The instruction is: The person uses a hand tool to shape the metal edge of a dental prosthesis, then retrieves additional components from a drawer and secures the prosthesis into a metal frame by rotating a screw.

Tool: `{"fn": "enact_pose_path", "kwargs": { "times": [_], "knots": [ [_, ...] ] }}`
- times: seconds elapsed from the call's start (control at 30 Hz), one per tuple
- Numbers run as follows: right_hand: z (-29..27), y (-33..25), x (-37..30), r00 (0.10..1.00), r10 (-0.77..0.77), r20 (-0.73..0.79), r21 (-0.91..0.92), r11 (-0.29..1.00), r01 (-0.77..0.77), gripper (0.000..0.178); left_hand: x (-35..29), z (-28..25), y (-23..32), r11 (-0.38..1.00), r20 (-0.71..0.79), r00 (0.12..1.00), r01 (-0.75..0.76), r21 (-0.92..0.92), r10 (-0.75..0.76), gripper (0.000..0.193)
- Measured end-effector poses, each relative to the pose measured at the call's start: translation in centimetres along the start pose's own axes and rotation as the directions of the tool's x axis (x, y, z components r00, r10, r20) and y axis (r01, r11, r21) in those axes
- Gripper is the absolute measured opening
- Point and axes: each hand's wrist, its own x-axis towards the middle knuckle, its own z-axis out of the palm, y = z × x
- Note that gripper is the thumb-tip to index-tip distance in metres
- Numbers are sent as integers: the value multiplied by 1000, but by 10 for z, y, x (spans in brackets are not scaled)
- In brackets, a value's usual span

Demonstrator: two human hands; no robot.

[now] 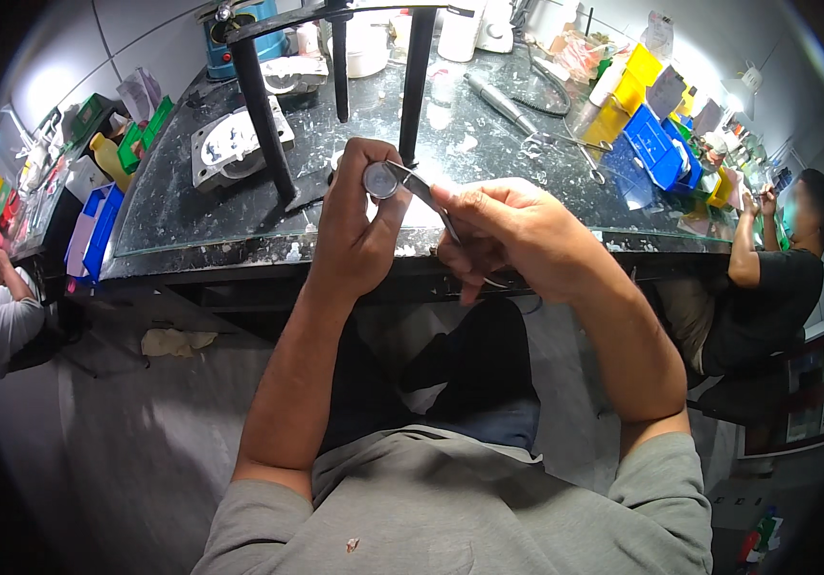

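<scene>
My left hand (362, 225) is closed around a small round piece with a pale grey, disc-like end (380, 180). The fingers hide the rest of it. In my right hand (517, 235) is a pair of metal scissors (448, 222), with the fingers in and around its handles. Its blades reach left to the rim of the round piece and seem to touch it. Both hands are held up just over the front edge of the black workbench (287, 241).
A black metal stand (264, 125) rises on the bench ahead of my hands. Beside it lies a metal mould half (240, 144). A handpiece (500, 103) and another pair of scissors (592, 165) lie to the right, near blue bins (653, 149). Two people sit at either side.
</scene>
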Motion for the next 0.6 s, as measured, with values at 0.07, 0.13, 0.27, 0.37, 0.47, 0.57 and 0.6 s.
{"fn": "enact_pose_path", "kwargs": {
  "times": [0.07, 0.13, 0.27, 0.37, 0.47, 0.57, 0.6],
  "knots": [
    [4, -2, -2, 1000, 11, -10, 41, 999, -10, 40, 0, 0, 0, 1000, -3, 1000, 11, 11, -11, 20],
    [4, -3, -2, 1000, 22, -16, 81, 997, -21, 40, -1, -1, -2, 1000, 1, 1000, 2, -7, -2, 20],
    [-4, -10, -3, 994, 84, 76, 162, 982, -95, 42, -2, -1, -4, 1000, 2, 1000, 13, 11, -13, 20],
    [-7, -13, -3, 990, 116, 78, 145, 981, -127, 42, -2, 0, -2, 999, 10, 999, 32, -3, -32, 19],
    [-11, -9, 2, 995, 85, 44, 51, 995, -88, 40, -2, -1, -2, 999, 13, 999, 43, -2, -43, 19],
    [-5, -6, 0, 1000, 23, 17, -23, 999, -22, 39, 0, -3, 0, 996, 56, 995, 81, 44, -83, 19],
    [0, -5, -2, 1000, 4, -3, -27, 1000, -4, 39, 1, -2, 0, 999, 40, 999, 36, 20, -37, 19]
  ]
}}
